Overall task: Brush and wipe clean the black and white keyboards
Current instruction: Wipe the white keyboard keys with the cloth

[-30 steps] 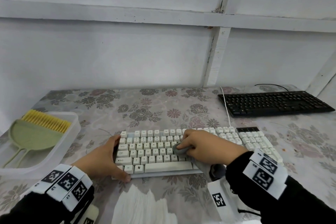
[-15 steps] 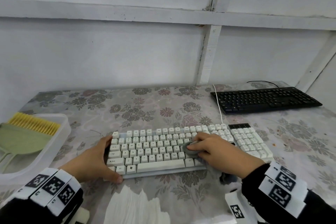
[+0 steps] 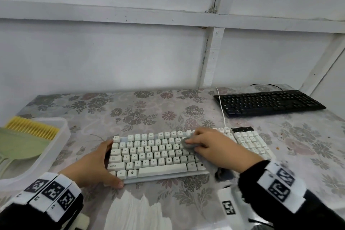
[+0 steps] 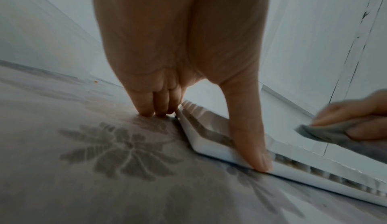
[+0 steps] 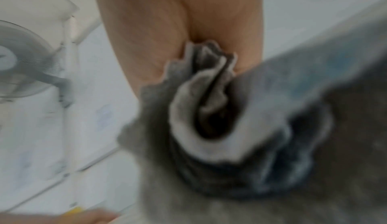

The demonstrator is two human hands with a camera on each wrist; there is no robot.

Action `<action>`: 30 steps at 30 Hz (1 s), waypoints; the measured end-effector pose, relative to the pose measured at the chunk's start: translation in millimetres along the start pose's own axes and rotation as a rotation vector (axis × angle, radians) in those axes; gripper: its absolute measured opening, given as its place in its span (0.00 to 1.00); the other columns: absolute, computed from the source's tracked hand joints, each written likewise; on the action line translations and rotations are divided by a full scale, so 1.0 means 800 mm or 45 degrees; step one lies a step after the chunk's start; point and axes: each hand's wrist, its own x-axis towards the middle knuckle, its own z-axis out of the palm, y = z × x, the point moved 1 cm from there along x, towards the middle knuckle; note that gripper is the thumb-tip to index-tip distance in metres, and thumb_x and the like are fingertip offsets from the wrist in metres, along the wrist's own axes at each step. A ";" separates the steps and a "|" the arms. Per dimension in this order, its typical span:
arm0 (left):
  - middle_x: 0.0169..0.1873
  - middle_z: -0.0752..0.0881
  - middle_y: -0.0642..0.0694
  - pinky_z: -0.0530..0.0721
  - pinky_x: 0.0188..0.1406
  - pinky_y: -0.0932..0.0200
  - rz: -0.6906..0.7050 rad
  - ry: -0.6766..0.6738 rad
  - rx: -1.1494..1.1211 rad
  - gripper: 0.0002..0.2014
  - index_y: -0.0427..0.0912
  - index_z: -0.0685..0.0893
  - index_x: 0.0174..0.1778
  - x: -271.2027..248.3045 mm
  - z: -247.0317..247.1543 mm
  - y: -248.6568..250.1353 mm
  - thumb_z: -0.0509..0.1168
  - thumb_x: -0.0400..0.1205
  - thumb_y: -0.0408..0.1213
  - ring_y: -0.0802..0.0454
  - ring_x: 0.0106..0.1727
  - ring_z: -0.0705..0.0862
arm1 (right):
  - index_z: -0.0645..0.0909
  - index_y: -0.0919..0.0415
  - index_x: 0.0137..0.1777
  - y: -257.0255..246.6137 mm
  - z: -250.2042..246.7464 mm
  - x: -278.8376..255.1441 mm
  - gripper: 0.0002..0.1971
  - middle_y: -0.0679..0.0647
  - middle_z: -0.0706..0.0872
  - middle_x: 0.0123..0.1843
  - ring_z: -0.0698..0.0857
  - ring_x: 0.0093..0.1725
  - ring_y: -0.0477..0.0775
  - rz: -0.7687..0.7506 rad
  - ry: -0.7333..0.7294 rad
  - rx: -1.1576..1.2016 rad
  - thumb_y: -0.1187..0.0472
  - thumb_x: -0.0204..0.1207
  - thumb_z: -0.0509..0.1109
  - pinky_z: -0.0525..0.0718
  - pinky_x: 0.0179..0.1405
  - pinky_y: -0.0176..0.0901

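The white keyboard (image 3: 155, 155) lies on the flowered table in front of me. My left hand (image 3: 99, 164) grips its left end, with the thumb (image 4: 249, 136) on the front edge and the fingers curled at the left side of the white keyboard (image 4: 209, 146). My right hand (image 3: 211, 144) holds a bunched grey cloth (image 3: 188, 145) against the upper key rows, right of the middle. The right wrist view is blurred and mostly filled by the grey cloth (image 5: 209, 128). The black keyboard (image 3: 268, 102) sits untouched at the far right.
A clear plastic tray (image 3: 56, 147) at the left holds a green dustpan and a brush with yellow bristles (image 3: 31, 129). White paper (image 3: 134, 213) lies at the table's front edge. A white cable (image 3: 222, 110) runs back from the white keyboard. A white wall stands close behind.
My right hand has slid the cloth to the right and up, from the middle rows to the upper rows. The left hand has kept its hold on the keyboard's left end.
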 end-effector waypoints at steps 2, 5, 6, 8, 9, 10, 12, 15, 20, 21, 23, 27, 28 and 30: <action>0.71 0.73 0.57 0.70 0.74 0.50 -0.007 0.000 0.008 0.73 0.55 0.50 0.80 -0.001 0.000 0.002 0.85 0.40 0.53 0.54 0.70 0.74 | 0.85 0.57 0.54 -0.032 0.022 0.019 0.10 0.48 0.78 0.51 0.77 0.53 0.52 -0.129 -0.046 -0.045 0.59 0.81 0.63 0.74 0.56 0.43; 0.72 0.73 0.57 0.70 0.74 0.50 -0.005 -0.005 0.000 0.73 0.55 0.50 0.80 -0.002 0.000 0.004 0.85 0.40 0.53 0.54 0.70 0.73 | 0.85 0.61 0.50 -0.053 0.051 0.038 0.11 0.50 0.75 0.48 0.74 0.48 0.58 -0.227 -0.071 -0.205 0.69 0.79 0.60 0.65 0.47 0.44; 0.72 0.73 0.57 0.70 0.74 0.50 -0.004 -0.005 -0.004 0.72 0.55 0.50 0.80 -0.002 0.000 0.004 0.85 0.41 0.52 0.54 0.70 0.73 | 0.85 0.60 0.51 -0.052 0.054 0.039 0.12 0.50 0.74 0.48 0.73 0.46 0.58 -0.220 -0.054 -0.233 0.70 0.79 0.60 0.62 0.45 0.43; 0.72 0.73 0.57 0.70 0.74 0.50 -0.001 -0.005 -0.007 0.73 0.55 0.50 0.80 -0.002 0.000 0.004 0.85 0.40 0.53 0.54 0.70 0.74 | 0.85 0.58 0.54 -0.039 0.052 0.033 0.14 0.51 0.76 0.50 0.73 0.46 0.55 -0.185 -0.017 -0.247 0.70 0.79 0.60 0.59 0.45 0.40; 0.72 0.73 0.57 0.70 0.74 0.50 -0.002 -0.004 -0.006 0.73 0.55 0.50 0.80 -0.002 0.000 0.004 0.85 0.40 0.53 0.54 0.70 0.74 | 0.85 0.58 0.55 -0.029 0.048 0.029 0.14 0.50 0.77 0.52 0.73 0.46 0.53 -0.158 -0.015 -0.234 0.70 0.79 0.60 0.58 0.45 0.38; 0.72 0.73 0.57 0.70 0.74 0.51 -0.003 -0.004 -0.005 0.73 0.54 0.50 0.80 -0.003 0.000 0.004 0.85 0.40 0.53 0.54 0.70 0.74 | 0.86 0.57 0.55 -0.019 0.042 0.023 0.13 0.49 0.78 0.53 0.73 0.47 0.51 -0.124 -0.019 -0.204 0.68 0.80 0.61 0.58 0.44 0.37; 0.71 0.73 0.57 0.70 0.73 0.53 -0.005 -0.005 -0.007 0.71 0.54 0.50 0.80 -0.003 0.000 0.005 0.85 0.42 0.51 0.55 0.69 0.74 | 0.87 0.54 0.56 0.001 0.030 0.009 0.12 0.46 0.78 0.53 0.74 0.49 0.48 -0.049 -0.045 -0.139 0.63 0.82 0.62 0.64 0.45 0.33; 0.70 0.74 0.57 0.70 0.73 0.54 -0.008 -0.007 -0.016 0.70 0.54 0.51 0.80 -0.005 0.000 0.007 0.85 0.43 0.49 0.55 0.68 0.74 | 0.87 0.53 0.57 0.022 0.014 -0.006 0.12 0.46 0.79 0.53 0.78 0.51 0.46 0.045 -0.052 -0.128 0.60 0.82 0.63 0.72 0.51 0.31; 0.70 0.74 0.57 0.70 0.72 0.56 0.002 -0.001 -0.015 0.69 0.53 0.51 0.80 -0.006 0.000 0.009 0.86 0.46 0.47 0.56 0.68 0.74 | 0.87 0.67 0.51 0.053 -0.005 -0.016 0.10 0.54 0.81 0.53 0.81 0.46 0.42 0.255 -0.026 -0.075 0.66 0.80 0.64 0.74 0.42 0.18; 0.70 0.74 0.57 0.70 0.71 0.57 0.003 -0.001 -0.022 0.68 0.53 0.51 0.80 -0.006 0.000 0.009 0.86 0.47 0.46 0.56 0.68 0.74 | 0.87 0.66 0.51 0.055 -0.008 -0.016 0.10 0.54 0.81 0.53 0.82 0.48 0.47 0.295 -0.026 -0.117 0.66 0.79 0.64 0.76 0.46 0.26; 0.71 0.73 0.57 0.69 0.72 0.56 0.001 -0.005 -0.020 0.69 0.53 0.51 0.80 -0.005 0.000 0.009 0.86 0.46 0.47 0.56 0.69 0.73 | 0.87 0.61 0.52 0.043 -0.011 -0.013 0.09 0.50 0.80 0.50 0.80 0.48 0.48 0.291 -0.042 -0.214 0.62 0.80 0.65 0.75 0.48 0.37; 0.68 0.74 0.58 0.69 0.72 0.56 -0.012 -0.010 -0.016 0.69 0.53 0.51 0.80 -0.005 0.000 0.009 0.86 0.46 0.48 0.56 0.68 0.74 | 0.87 0.53 0.54 -0.022 0.013 0.011 0.09 0.47 0.79 0.51 0.79 0.51 0.48 -0.030 -0.022 -0.056 0.56 0.81 0.65 0.77 0.57 0.42; 0.66 0.74 0.59 0.70 0.71 0.57 -0.009 -0.011 -0.024 0.69 0.53 0.51 0.80 -0.005 0.000 0.009 0.86 0.46 0.47 0.56 0.67 0.74 | 0.86 0.53 0.55 -0.035 0.025 0.018 0.09 0.48 0.79 0.51 0.79 0.52 0.52 -0.104 -0.032 -0.069 0.58 0.81 0.65 0.77 0.57 0.46; 0.63 0.74 0.61 0.70 0.71 0.57 -0.005 -0.020 -0.031 0.69 0.54 0.51 0.80 -0.005 -0.001 0.008 0.85 0.45 0.49 0.56 0.67 0.74 | 0.86 0.52 0.56 -0.048 0.045 0.031 0.11 0.49 0.78 0.51 0.76 0.51 0.59 -0.186 -0.055 -0.162 0.63 0.82 0.63 0.76 0.53 0.50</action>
